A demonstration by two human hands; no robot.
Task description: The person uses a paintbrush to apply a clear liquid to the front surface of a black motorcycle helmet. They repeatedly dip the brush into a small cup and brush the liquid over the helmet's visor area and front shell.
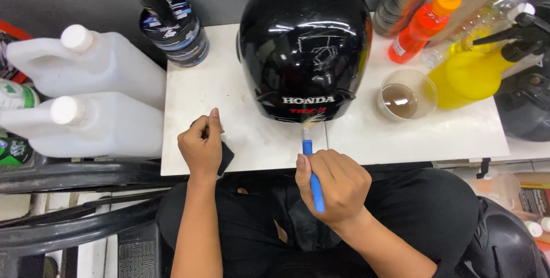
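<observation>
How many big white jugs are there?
2. Both lie on their sides left of the white table: one jug is farther away, the other jug is nearer. More could be hidden past the picture's left edge.

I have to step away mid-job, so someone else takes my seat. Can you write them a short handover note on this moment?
Right hand grips a blue toothbrush, bristles on the lower rear edge of the black helmet.
Left hand presses a small dark cloth on the white board.
A cup of brownish liquid sits right of the helmet.
Done: cannot tell how much is scrubbed.
Left: probably the remaining shell, then wiping.
</observation>
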